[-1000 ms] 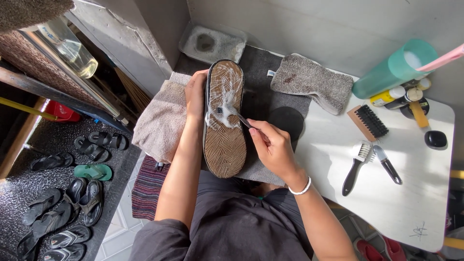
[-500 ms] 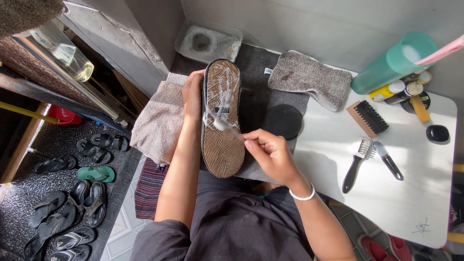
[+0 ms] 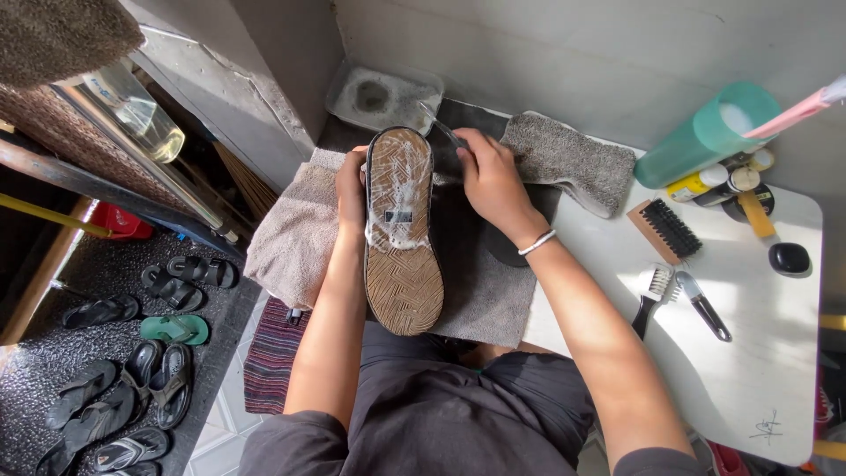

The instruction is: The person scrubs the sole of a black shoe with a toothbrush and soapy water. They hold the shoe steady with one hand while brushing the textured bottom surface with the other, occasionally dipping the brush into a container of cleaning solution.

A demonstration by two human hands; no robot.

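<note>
Holding a shoe (image 3: 404, 231) sole-up over the grey towel (image 3: 291, 238), foam on its tread
My left hand (image 3: 351, 189) clamps its edge so it stays steady; my right hand (image 3: 490, 181) pinches a small brush (image 3: 441, 128) by the toe

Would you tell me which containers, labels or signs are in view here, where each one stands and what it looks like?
Teal cup: tall, tilted, far right of the white table.
Yellow bottle: white-capped, lying beside the cup.
Small label: dark rectangle on the shoe sole, amid foam.

left hand (image 3: 351, 189) gripping shoe (image 3: 403, 231), right hand (image 3: 490, 181) holding brush (image 3: 441, 126)
</note>
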